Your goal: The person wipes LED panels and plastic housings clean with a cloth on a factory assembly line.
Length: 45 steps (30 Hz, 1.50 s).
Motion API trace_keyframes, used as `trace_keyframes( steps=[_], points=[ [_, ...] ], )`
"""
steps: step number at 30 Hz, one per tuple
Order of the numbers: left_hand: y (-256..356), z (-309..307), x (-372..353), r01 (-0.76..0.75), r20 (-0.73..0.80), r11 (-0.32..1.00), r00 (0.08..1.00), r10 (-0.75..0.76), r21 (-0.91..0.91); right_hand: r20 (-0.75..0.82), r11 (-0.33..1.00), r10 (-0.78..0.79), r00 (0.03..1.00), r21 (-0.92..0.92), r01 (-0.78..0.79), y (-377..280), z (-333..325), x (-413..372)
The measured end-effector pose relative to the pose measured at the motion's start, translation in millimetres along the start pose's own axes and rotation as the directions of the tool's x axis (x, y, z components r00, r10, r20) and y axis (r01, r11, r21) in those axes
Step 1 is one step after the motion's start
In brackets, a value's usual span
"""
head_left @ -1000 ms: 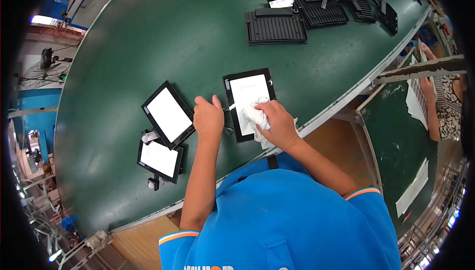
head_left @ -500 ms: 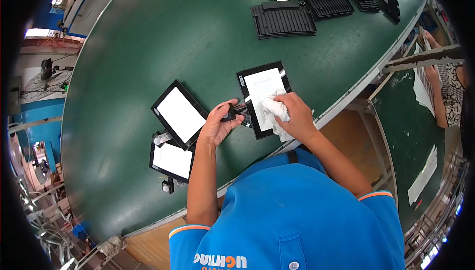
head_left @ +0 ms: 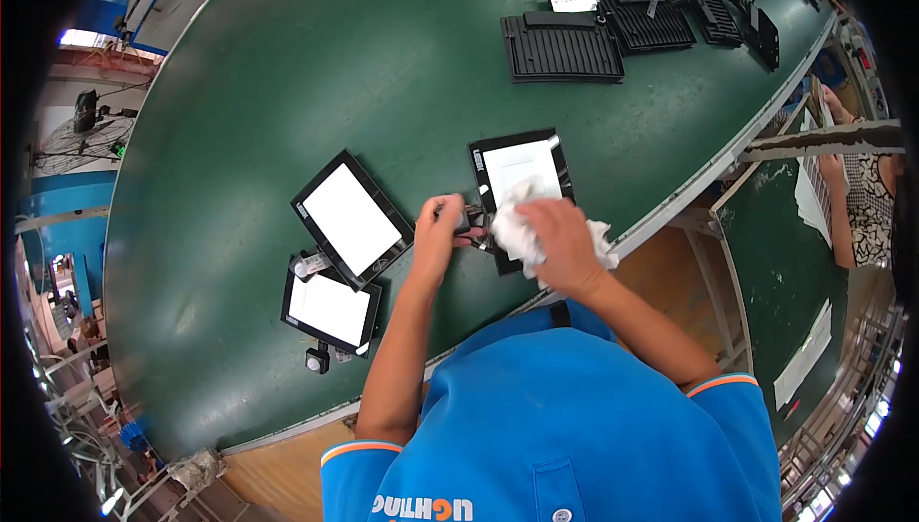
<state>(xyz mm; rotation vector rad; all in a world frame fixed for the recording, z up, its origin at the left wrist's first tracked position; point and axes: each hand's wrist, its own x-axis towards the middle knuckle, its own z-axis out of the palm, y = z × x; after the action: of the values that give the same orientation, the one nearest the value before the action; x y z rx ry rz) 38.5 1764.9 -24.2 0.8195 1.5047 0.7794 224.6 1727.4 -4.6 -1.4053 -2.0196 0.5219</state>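
The framed panel (head_left: 522,160) lies on the green table (head_left: 239,139), in front of the person. The right hand (head_left: 567,246) is closed on a crumpled white cloth (head_left: 515,232) and presses it over the panel's lower part. The left hand (head_left: 434,238) grips a small black part (head_left: 462,223) just beside the panel's edge. The work on this panel seems unfinished, because the cloth is on it; how much is left, I cannot tell. To the left, two similar panels (head_left: 352,221) (head_left: 328,310) partly overlap. Ribbed black units (head_left: 563,48) lie farther away. I recognise no container near the hands.
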Motion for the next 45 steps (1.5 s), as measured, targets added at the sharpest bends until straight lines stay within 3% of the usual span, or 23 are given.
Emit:
trace_keyframes(
  steps=[2,4,6,9,11,12,14,16,18,20,23,24,26,28,30,34,36,37,38,40,43,44,45],
  points=[
    [-9,-5,5,0.058,0.064,0.987,0.997,-0.049,-0.147,0.09,0.983,-0.167,0.982,0.096,0.159,-3,19,0],
    [-17,2,4,0.083,0.048,0.968,0.996,-0.073,-0.238,0.01,0.971,-0.223,0.975,-0.089,0.223,24,46,14],
    [-18,6,3,0.102,0.047,0.953,0.995,-0.093,-0.285,-0.147,0.976,-0.013,0.989,-0.215,-0.019,66,51,60],
    [-23,18,-5,0.098,0.004,0.957,0.995,-0.101,-0.273,-0.265,0.941,0.085,0.96,-0.295,-0.165,88,32,102],
    [-21,19,2,0.095,-0.022,0.958,0.994,-0.104,-0.271,-0.2,0.932,0.083,0.976,-0.33,-0.147,85,32,107],
    [-22,18,3,0.091,-0.008,0.969,0.995,-0.096,-0.229,-0.187,0.96,-0.02,0.982,-0.278,-0.034,86,44,99],
    [-26,16,2,0.116,0.002,0.974,0.993,-0.118,-0.193,0.24,0.894,-0.146,0.96,-0.383,0.232,40,78,72],
    [-28,15,-2,0.064,-0.016,0.981,0.998,-0.068,-0.184,-0.062,0.945,-0.327,0.943,-0.038,0.325,40,76,83],
    [-31,17,-2,0.042,-0.026,0.957,0.998,-0.051,-0.288,-0.071,0.973,-0.218,0.973,-0.096,0.211,61,63,108],
    [-31,16,-2,0.023,-0.021,0.971,0.999,-0.029,-0.236,-0.134,0.973,-0.067,0.989,-0.229,0.035,77,51,141],
    [-34,16,1,0.024,-0.003,0.984,1.0,-0.025,-0.174,-0.073,0.968,-0.237,0.969,-0.098,0.229,67,86,123],
    [-34,16,1,0.038,0.003,0.984,0.999,-0.038,-0.172,0.123,0.921,-0.379,0.917,-0.046,0.387,29,72,118],
    [-34,13,1,0.024,0.03,0.985,0.999,-0.019,-0.171,0.027,0.898,-0.44,0.897,0.036,0.439,45,90,121],
    [-25,14,3,-0.029,0.007,0.998,1.0,0.03,-0.06,-0.027,0.941,-0.336,0.942,-0.063,0.333,57,80,147],
    [-25,14,4,-0.028,0.009,0.997,1.0,0.029,-0.065,-0.063,0.98,-0.066,0.996,-0.194,0.053,77,69,168],
    [-32,16,2,-0.053,0.008,0.998,0.999,0.053,-0.043,-0.079,0.959,-0.166,0.983,-0.244,0.142,61,71,143],
    [-41,17,2,-0.107,-0.021,0.987,0.994,0.105,-0.118,0.078,0.93,-0.363,0.928,-0.027,0.366,33,69,114],
    [-42,16,1,-0.103,-0.024,0.992,0.995,0.101,-0.078,0.125,0.938,-0.346,0.93,0.045,0.343,43,69,113],
    [-52,15,6,-0.154,-0.033,0.986,0.987,0.157,0.069,-0.075,0.933,-0.359,0.93,-0.032,0.358,66,74,121],
    [-32,18,-3,-0.078,-0.043,0.995,0.996,0.075,-0.069,-0.135,0.991,-0.073,0.988,-0.124,0.056,95,48,144],
    [-39,18,0,-0.067,-0.059,0.997,0.996,0.065,-0.037,-0.156,0.97,-0.091,0.984,-0.236,0.052,91,40,131],
    [-39,17,0,-0.076,-0.052,0.996,0.996,0.074,-0.036,-0.048,0.972,-0.041,0.998,-0.233,0.028,76,39,111],
    [-38,16,-2,-0.06,-0.055,0.997,0.997,0.058,-0.041,-0.087,0.983,-0.175,0.981,-0.076,0.169,74,54,82]
  ],
)
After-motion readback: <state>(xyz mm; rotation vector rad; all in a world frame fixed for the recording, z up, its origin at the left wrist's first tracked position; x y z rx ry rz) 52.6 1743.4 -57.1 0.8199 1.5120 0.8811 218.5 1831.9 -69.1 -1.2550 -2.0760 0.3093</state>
